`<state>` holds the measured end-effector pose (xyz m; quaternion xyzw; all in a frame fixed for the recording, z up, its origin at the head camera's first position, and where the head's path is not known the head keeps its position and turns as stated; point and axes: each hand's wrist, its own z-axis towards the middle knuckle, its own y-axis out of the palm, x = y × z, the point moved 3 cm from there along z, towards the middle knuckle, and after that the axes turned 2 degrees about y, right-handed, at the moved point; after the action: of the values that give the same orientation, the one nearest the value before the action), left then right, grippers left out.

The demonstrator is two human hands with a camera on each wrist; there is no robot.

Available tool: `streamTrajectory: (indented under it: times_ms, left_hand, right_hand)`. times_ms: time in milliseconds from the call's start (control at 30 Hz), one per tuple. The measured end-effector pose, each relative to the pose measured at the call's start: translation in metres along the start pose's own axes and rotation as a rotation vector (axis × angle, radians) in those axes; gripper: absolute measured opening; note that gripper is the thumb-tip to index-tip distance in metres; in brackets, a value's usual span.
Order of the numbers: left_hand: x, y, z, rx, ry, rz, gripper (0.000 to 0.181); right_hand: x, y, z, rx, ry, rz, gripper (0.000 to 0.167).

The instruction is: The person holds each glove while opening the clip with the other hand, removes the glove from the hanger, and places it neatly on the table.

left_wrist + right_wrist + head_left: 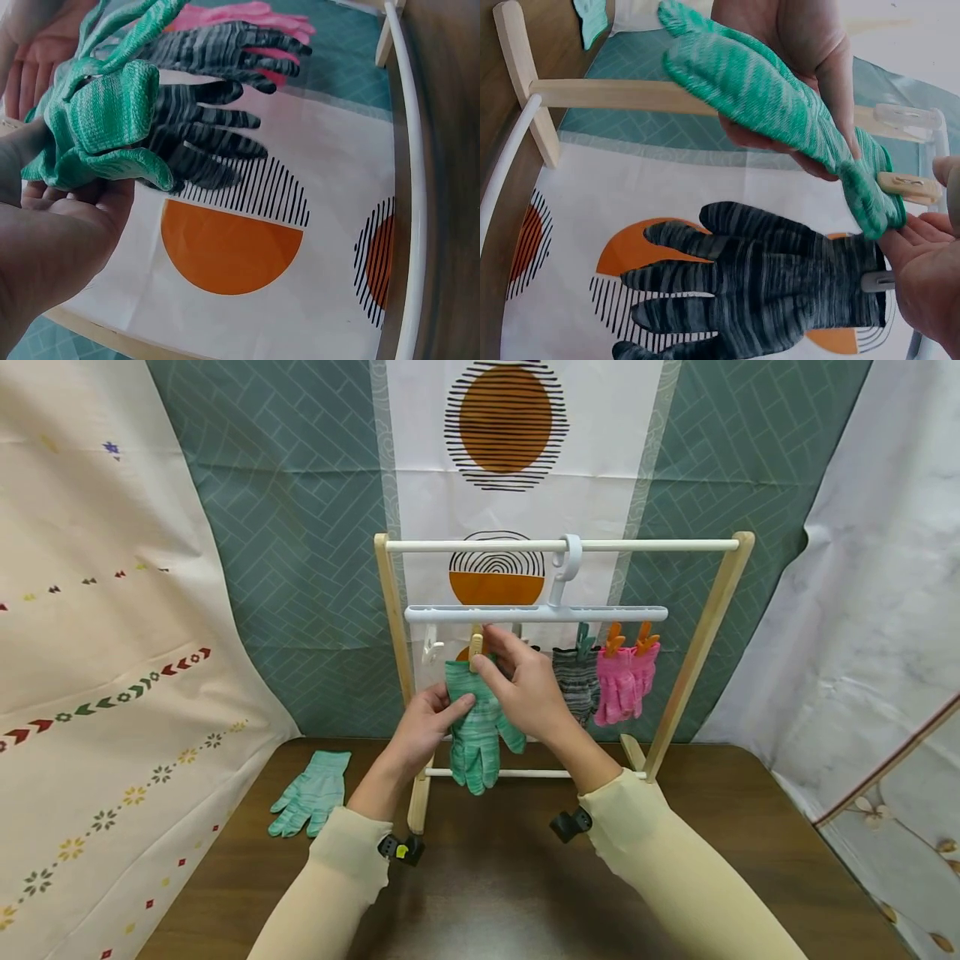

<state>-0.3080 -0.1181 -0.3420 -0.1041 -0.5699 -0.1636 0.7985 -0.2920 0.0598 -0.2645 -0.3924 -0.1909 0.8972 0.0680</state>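
Note:
A green striped knit glove [476, 727] hangs fingers down below the hanger, with a wooden clothespin [909, 184] on its cuff. My left hand [433, 720] holds the glove by its side, thumb in front and fingers behind. At the cuff, my right hand [528, 685] has its thumb against the clothespin and its fingers beside it, seeming to pinch it. The light blue hanger [480, 614] hooks over the rack's white top bar [660, 545]. Beside the green glove, a dark grey striped glove [772, 285] hangs from a grey clip [877, 281].
Pink gloves [626, 683] hang at the hanger's right end from orange clips [615, 639]. A white clip [431, 645] hangs at its left end. Another green glove [315, 793] lies on the brown table [480, 893], left of the wooden rack [701, 652].

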Motion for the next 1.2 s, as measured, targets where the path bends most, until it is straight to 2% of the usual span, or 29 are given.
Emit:
streamTrajectory:
  times_ms: [133, 333, 767, 1200]
  left_hand:
    - [0.0, 0.001, -0.002, -0.008, -0.004, 0.016, 0.032]
    - [-0.001, 0.002, -0.003, -0.009, -0.018, 0.038, 0.033]
    - [-0.001, 0.0, -0.006, 0.033, -0.019, 0.06, 0.041]
    - [-0.003, -0.002, -0.009, 0.052, -0.021, 0.102, 0.04]
  right_hand:
    - [-0.001, 0.004, 0.005, 0.014, 0.024, 0.029, 0.046]
    - [-0.003, 0.008, 0.009, 0.048, 0.019, 0.115, 0.031]
    - [0.0, 0.01, 0.01, 0.099, 0.078, 0.156, 0.032]
    - [0.004, 0.012, 0.011, 0.148, 0.072, 0.158, 0.028]
